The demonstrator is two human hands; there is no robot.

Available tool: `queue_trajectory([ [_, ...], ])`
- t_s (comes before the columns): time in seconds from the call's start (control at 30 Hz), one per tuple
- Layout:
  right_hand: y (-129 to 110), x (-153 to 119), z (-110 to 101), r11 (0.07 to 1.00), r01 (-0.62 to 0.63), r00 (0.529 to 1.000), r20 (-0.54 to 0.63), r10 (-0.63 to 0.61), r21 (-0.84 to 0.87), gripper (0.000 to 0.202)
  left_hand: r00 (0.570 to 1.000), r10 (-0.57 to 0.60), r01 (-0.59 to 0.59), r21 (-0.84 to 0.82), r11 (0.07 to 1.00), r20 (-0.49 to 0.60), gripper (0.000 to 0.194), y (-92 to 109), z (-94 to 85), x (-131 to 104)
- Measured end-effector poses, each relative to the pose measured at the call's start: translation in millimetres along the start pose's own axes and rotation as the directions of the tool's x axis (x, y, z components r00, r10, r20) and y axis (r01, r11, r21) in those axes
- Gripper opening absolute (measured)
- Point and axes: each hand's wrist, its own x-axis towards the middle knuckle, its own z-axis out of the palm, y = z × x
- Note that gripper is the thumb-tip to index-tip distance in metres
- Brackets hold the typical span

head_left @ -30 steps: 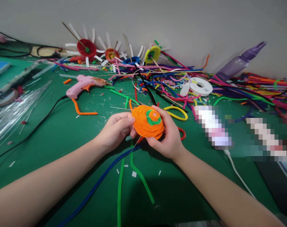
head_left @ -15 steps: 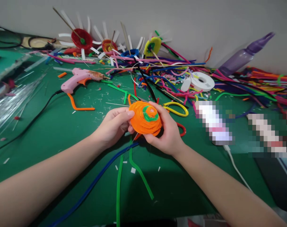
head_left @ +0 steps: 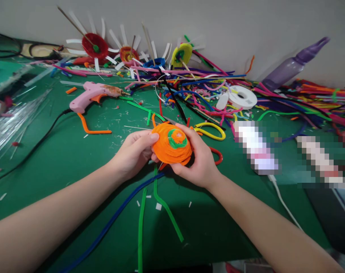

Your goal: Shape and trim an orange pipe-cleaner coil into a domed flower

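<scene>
Between my hands, above the table, is an orange disc of coiled pipe cleaner (head_left: 170,153) with a green ring and a small orange centre. My left hand (head_left: 141,149) pinches its left edge, thumb on top. Round its right side curls my right hand (head_left: 199,157), thumb at the lower rim and fingers over the far edge. The disc tilts toward me; its underside is hidden. Green pipe cleaners (head_left: 168,214) and a blue pipe cleaner (head_left: 115,216) lie below my hands. A yellow loop (head_left: 210,131) and a red loop (head_left: 217,155) lie just right of them.
A pink glue gun (head_left: 94,95) lies at left with its black cord. Several coiled discs with white strips, such as a red one (head_left: 100,42), lean at the back wall. A white spool (head_left: 242,98), a purple bottle (head_left: 291,68) and a blurred device (head_left: 256,148) sit at right.
The orange disc has shifted slightly left and down in the picture and turned a little, with both hands still on it. The whole view has moved slightly.
</scene>
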Motion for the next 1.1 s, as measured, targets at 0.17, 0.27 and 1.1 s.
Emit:
queue_trajectory([
  [0.17,-0.3,0.0,-0.2,1.000,-0.003,1.000,0.002,0.003,-0.001,0.065,1.000,0.006,-0.006,0.028,1.000,-0.016,0.028,-0.2,0.4,0.5],
  [0.27,-0.6,-0.2,-0.2,1.000,-0.002,1.000,0.002,0.002,-0.006,0.065,0.999,0.007,-0.006,0.056,0.998,-0.031,0.027,-1.3,-0.5,0.9],
  [1.1,-1.1,-0.3,0.5,1.000,-0.023,1.000,-0.001,0.023,0.002,0.065,0.994,-0.038,0.042,0.038,0.998,-0.105,0.025,-0.8,1.5,1.0],
])
